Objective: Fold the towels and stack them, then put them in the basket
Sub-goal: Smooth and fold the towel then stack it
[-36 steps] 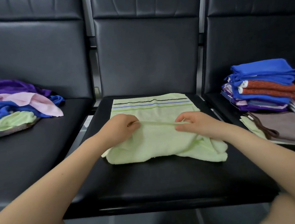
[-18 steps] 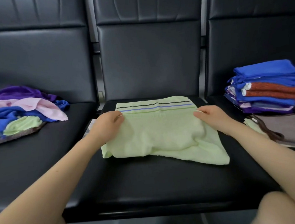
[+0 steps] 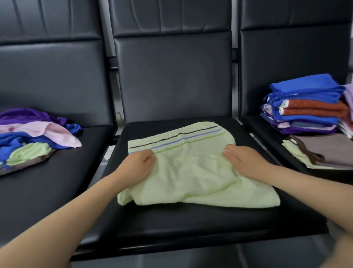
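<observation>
Pale green towel at frame centre on the middle seat, long axis across the frame, striped edge toward the top. Left hand and right hand pinching a fold at either end, about equally near. Folded stack off at centre right, nearer the right hand.

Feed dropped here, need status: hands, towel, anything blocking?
Both hands, left and right, pinch the green towel mid-fold. Nothing blocking on the seat.

Legible text, labels, brands, numbers, signs: none. Small white tags on the folded towel stack are too small to read.
</observation>
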Motion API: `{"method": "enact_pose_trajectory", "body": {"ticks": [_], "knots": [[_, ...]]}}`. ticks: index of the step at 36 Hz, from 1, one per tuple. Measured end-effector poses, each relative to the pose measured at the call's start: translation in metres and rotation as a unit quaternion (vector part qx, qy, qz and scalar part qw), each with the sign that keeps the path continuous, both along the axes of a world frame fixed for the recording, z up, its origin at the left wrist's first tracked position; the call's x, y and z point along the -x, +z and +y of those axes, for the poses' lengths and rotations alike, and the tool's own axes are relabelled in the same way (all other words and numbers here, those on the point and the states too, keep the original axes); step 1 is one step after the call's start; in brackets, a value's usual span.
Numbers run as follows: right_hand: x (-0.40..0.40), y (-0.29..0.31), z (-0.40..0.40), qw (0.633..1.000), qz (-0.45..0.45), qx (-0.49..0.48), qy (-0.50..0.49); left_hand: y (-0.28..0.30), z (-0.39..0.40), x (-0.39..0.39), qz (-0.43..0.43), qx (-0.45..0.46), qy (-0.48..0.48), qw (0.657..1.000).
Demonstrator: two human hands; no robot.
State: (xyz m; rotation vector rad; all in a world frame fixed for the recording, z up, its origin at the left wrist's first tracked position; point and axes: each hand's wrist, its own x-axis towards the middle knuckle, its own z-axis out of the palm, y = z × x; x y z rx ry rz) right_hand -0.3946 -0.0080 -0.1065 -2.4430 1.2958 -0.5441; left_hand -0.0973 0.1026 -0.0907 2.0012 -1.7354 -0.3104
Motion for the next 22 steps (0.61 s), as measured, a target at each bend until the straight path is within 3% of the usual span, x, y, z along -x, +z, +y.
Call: {"method": "enact_pose_trajectory", "body": {"ticks": [3, 6, 11, 14, 17, 22], "knots": [[0.010, 0.001, 0.011, 0.999, 0.017, -0.028, 0.014, 0.002, 0.017, 0.003, -0.015, -0.060, -0.048, 0.997], [0.017, 0.009, 0.016, 0.998, 0.018, -0.057, 0.029, 0.003, 0.029, 0.004, 0.005, -0.053, -0.063, 0.997], [0.027, 0.043, 0.017, 0.985, -0.158, -0.066, -0.002, 0.022, 0.030, -0.002, 0.181, 0.025, 0.006, 0.983], [0.026, 0.066, 0.011, 0.941, -0.315, -0.119, -0.045, 0.038, 0.022, -0.006, 0.250, 0.090, 0.066, 0.962], [0.012, 0.085, -0.003, 0.915, -0.375, -0.127, -0.080, 0.049, 0.013, -0.004, 0.242, 0.154, 0.102, 0.953], [-0.022, 0.104, -0.032, 0.927, -0.345, -0.101, -0.103, 0.047, -0.005, -0.013, 0.198, 0.188, 0.170, 0.947]]}}
